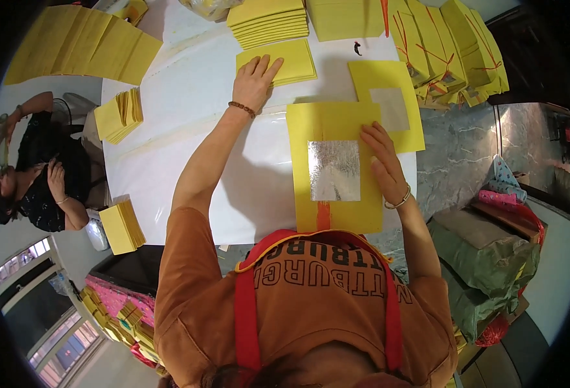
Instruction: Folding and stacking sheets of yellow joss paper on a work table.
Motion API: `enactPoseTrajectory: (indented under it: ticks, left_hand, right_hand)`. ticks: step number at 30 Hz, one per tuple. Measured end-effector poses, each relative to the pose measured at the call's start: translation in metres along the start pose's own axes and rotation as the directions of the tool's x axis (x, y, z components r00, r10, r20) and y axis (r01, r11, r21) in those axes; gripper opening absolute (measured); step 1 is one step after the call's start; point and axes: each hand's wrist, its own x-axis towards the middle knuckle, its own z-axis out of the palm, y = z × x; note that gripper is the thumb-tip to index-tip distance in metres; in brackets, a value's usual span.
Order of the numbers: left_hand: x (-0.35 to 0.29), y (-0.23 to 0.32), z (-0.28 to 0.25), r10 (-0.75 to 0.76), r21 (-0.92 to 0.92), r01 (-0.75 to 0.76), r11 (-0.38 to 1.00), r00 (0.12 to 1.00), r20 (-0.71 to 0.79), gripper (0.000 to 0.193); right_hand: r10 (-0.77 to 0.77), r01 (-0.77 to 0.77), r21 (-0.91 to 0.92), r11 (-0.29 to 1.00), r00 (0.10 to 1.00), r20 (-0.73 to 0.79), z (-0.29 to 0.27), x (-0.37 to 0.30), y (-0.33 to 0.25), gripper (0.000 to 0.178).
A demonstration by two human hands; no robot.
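Observation:
A large yellow paper sheet (303, 187) with a silver foil square and an orange-red strip lies at the table's near edge, in front of my chest. My right hand (385, 161) rests flat on its right side, fingers stretched out. Farther off, my left hand (256, 83) reaches forward and lies with fingers spread on a low stack of smaller yellow paper (296, 63). Another yellow sheet (366, 76) with a pale square is partly covered by the large one.
Behind stands a taller pile of yellow paper (269, 26). Bundles tied with red string (450, 48) crowd the far right. Smaller yellow stacks (118, 116) line the white table's (162, 149) left edge. A person in black (52, 171) sits at the left; a green covered pile (482, 258) stands right.

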Motion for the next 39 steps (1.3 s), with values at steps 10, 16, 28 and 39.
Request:
enactPoseTrajectory:
  ticks: [10,16,28,39]
  left_hand:
    - [-0.001,-0.007,0.010,0.027,-0.032,-0.024,0.999,0.994,0.103,0.055]
    - [0.000,-0.011,0.009,0.087,0.010,-0.089,0.996,0.990,0.111,0.048]
    - [-0.005,-0.002,0.019,0.111,0.144,-0.140,0.980,0.975,0.193,0.052]
    - [0.008,-0.009,-0.011,0.162,0.227,-0.274,0.935,0.896,0.413,0.055]
  right_hand:
    - [-0.049,0.051,-0.109,0.993,0.999,0.013,0.005,0.000,0.004,0.040]
    - [-0.040,0.040,-0.140,0.989,0.999,0.004,0.007,0.000,0.005,0.040]
    - [-0.075,0.076,-0.174,0.982,0.997,0.013,0.004,0.001,0.002,0.041]
    - [-0.077,0.233,-0.526,0.818,0.950,0.301,-0.002,-0.021,-0.026,0.031]
